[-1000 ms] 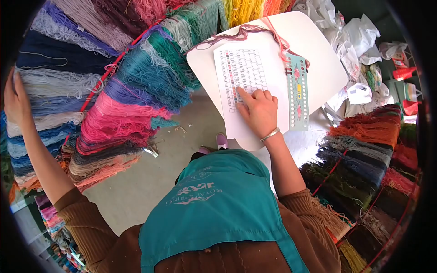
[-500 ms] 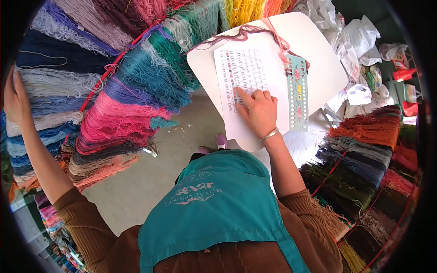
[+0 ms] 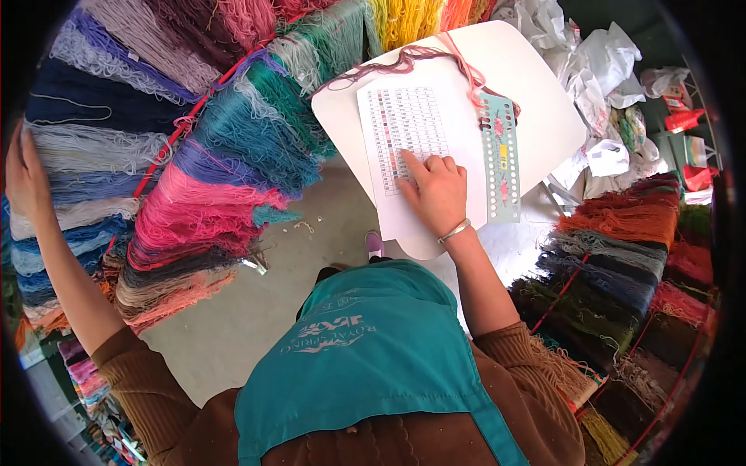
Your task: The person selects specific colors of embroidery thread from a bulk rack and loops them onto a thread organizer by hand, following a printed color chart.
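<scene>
My right hand [image 3: 437,193] rests on a printed sheet [image 3: 404,217], its index finger stretched out onto the rows of numbers and small colour squares. Its other fingers are bent and hold nothing. Beside the sheet lies a pale green thread card [image 3: 502,167] with punched holes and flower pictures; pink thread [image 3: 466,66] and dark purple thread [image 3: 404,58] run from its top. At the far left my left hand [image 3: 28,182] reaches up against hanging hanks of light grey thread [image 3: 93,147]. Its fingers are extended, partly lost at the dark image edge.
Sheet and card lie on a white board [image 3: 544,93] with rounded corners. Hanks of coloured thread [image 3: 256,132] hang along a red cord [image 3: 167,147] on the left. More hanks [image 3: 622,221] hang at right. White plastic bags [image 3: 606,66] are piled at upper right.
The view has shifted slightly, so the board and sheet sit a little further left. My right index finger stays on the printed rows, and my left hand remains at the grey hanks.
</scene>
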The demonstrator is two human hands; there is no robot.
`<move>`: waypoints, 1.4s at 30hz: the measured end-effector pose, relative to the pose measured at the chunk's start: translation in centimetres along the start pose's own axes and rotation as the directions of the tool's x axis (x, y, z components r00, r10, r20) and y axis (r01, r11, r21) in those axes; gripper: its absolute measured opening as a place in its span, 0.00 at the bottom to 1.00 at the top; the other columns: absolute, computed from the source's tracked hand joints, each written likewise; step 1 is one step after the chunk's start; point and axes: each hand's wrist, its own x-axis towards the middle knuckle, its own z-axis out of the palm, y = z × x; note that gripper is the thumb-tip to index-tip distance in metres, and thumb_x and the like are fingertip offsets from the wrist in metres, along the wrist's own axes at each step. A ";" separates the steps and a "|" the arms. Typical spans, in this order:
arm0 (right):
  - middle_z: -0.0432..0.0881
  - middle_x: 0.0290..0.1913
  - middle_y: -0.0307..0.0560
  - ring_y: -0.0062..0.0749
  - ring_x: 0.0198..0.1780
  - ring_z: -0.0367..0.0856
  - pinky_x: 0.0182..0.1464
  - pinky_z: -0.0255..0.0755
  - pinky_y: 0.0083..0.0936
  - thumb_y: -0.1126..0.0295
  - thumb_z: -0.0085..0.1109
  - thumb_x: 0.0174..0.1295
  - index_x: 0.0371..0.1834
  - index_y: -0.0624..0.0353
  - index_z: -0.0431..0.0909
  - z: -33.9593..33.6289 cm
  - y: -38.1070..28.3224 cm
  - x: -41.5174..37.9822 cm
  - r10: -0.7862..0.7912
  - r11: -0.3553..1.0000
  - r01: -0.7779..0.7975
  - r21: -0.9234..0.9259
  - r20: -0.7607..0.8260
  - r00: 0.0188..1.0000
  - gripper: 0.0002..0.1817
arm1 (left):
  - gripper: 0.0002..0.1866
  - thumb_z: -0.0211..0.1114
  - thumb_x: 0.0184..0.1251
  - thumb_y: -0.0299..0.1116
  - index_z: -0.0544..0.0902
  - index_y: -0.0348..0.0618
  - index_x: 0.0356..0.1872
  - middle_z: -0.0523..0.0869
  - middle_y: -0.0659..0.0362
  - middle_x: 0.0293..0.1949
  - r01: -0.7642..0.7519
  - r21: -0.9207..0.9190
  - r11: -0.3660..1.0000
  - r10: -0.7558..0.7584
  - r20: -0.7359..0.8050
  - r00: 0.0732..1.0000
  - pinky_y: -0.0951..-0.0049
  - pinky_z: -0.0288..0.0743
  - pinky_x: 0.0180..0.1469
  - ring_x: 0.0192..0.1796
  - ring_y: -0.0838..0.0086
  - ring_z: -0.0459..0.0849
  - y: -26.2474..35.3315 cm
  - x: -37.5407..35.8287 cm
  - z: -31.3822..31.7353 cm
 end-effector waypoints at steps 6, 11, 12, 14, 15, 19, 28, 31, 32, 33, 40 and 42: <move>0.79 0.36 0.43 0.39 0.43 0.76 0.45 0.65 0.39 0.57 0.69 0.54 0.57 0.49 0.83 -0.1 -0.4 -0.1 0.025 1.000 -0.025 -0.018 -0.011 1.000 0.25 | 0.25 0.47 0.81 0.52 0.76 0.52 0.69 0.78 0.54 0.67 -0.049 0.005 0.999 0.049 0.000 0.999 0.67 0.67 0.68 0.68 0.61 0.76 1.5 0.6 -1.3; 0.78 0.36 0.45 0.42 0.43 0.76 0.47 0.67 0.40 0.59 0.68 0.56 0.59 0.50 0.82 -0.1 -0.8 -0.4 0.033 0.998 -0.034 -0.049 -0.021 0.999 0.26 | 0.23 0.46 0.82 0.45 0.76 0.50 0.68 0.79 0.55 0.66 -0.191 -0.063 0.980 0.193 0.030 0.981 0.67 0.67 0.69 0.68 0.62 0.76 1.5 1.1 -2.1; 0.79 0.37 0.45 0.43 0.43 0.76 0.48 0.67 0.41 0.60 0.68 0.56 0.59 0.51 0.82 -0.1 -0.9 -0.3 0.041 0.997 -0.042 -0.067 -0.013 0.999 0.26 | 0.22 0.47 0.81 0.43 0.77 0.48 0.67 0.80 0.55 0.65 -0.154 -0.151 0.977 0.162 0.042 0.986 0.67 0.67 0.69 0.68 0.62 0.77 2.6 1.0 -2.5; 0.80 0.37 0.48 0.46 0.44 0.77 0.50 0.69 0.43 0.62 0.67 0.56 0.58 0.54 0.82 0.5 -0.4 -0.4 0.011 0.999 -0.012 -0.053 -0.018 1.000 0.25 | 0.20 0.49 0.79 0.36 0.79 0.42 0.64 0.82 0.53 0.63 -0.069 -0.318 0.946 0.085 0.037 0.996 0.67 0.67 0.69 0.66 0.62 0.78 4.5 0.7 -3.6; 0.80 0.35 0.50 0.47 0.42 0.78 0.48 0.71 0.44 0.63 0.66 0.56 0.57 0.56 0.82 0.8 0.1 -0.3 -0.040 0.999 0.038 -0.027 -0.055 0.998 0.24 | 0.19 0.51 0.76 0.35 0.82 0.42 0.61 0.84 0.51 0.59 -0.131 -0.284 0.950 0.136 -0.002 0.991 0.66 0.69 0.67 0.63 0.61 0.81 5.4 0.8 -4.6; 0.84 0.34 0.51 0.48 0.40 0.81 0.44 0.75 0.41 0.64 0.66 0.60 0.51 0.60 0.84 -0.4 -2.2 0.9 0.012 0.996 -0.010 0.085 -0.024 1.000 0.17 | 0.19 0.54 0.72 0.31 0.80 0.47 0.62 0.84 0.51 0.59 -0.075 -0.334 0.939 0.111 0.090 0.990 0.65 0.73 0.63 0.61 0.56 0.82 6.6 1.1 -7.2; 0.88 0.37 0.46 0.23 0.36 0.85 0.41 0.78 0.20 0.73 0.64 0.65 0.45 0.63 0.86 -2.4 -19.1 7.5 -0.119 0.626 0.029 0.779 0.058 0.991 0.09 | 0.26 0.58 0.69 0.31 0.75 0.52 0.68 0.85 0.52 0.58 -0.076 -0.455 0.887 0.169 0.168 0.971 0.63 0.75 0.60 0.58 0.54 0.83 3.9 1.5 -7.5; 0.87 0.35 0.45 0.22 0.34 0.83 0.40 0.77 0.20 0.72 0.64 0.65 0.43 0.63 0.86 -2.5 -24.5 10.6 -0.260 0.516 0.174 0.839 -0.041 0.965 0.08 | 0.29 0.60 0.66 0.31 0.72 0.52 0.71 0.85 0.54 0.58 -0.012 -0.526 0.850 0.155 0.230 0.961 0.65 0.75 0.60 0.58 0.55 0.84 3.7 1.8 -7.8; 0.87 0.34 0.45 0.22 0.33 0.83 0.40 0.76 0.20 0.72 0.64 0.65 0.43 0.63 0.85 -2.8 -26.3 11.5 -0.305 0.489 0.230 0.841 -0.082 0.949 0.08 | 0.30 0.60 0.65 0.29 0.71 0.51 0.71 0.85 0.55 0.59 0.029 -0.533 0.846 0.146 0.283 0.948 0.67 0.74 0.63 0.60 0.58 0.83 3.7 2.0 -8.2; 0.87 0.34 0.46 0.23 0.34 0.82 0.40 0.76 0.21 0.72 0.63 0.65 0.43 0.64 0.84 -3.3 -28.1 12.3 -0.327 0.457 0.230 0.859 -0.078 0.942 0.08 | 0.30 0.60 0.65 0.29 0.71 0.51 0.71 0.85 0.55 0.59 0.026 -0.526 0.850 0.142 0.277 0.950 0.67 0.74 0.63 0.60 0.58 0.83 3.4 2.1 -8.3; 0.85 0.31 0.44 0.21 0.34 0.83 0.37 0.75 0.20 0.72 0.60 0.66 0.43 0.64 0.84 -3.9 -36.2 17.3 -0.350 0.296 0.281 0.913 -0.170 0.921 0.08 | 0.31 0.56 0.62 0.22 0.71 0.45 0.71 0.83 0.54 0.62 0.132 -0.737 0.663 0.162 0.313 0.936 0.69 0.69 0.67 0.65 0.67 0.79 1.9 2.6 -7.9; 0.86 0.31 0.42 0.21 0.32 0.84 0.35 0.75 0.20 0.72 0.60 0.66 0.44 0.64 0.84 -4.3 -37.7 18.5 -0.289 0.210 0.250 0.945 -0.184 0.940 0.09 | 0.31 0.55 0.61 0.22 0.73 0.43 0.69 0.83 0.54 0.62 0.122 -0.722 0.681 0.184 0.330 0.926 0.70 0.69 0.67 0.65 0.67 0.79 2.0 2.6 -8.2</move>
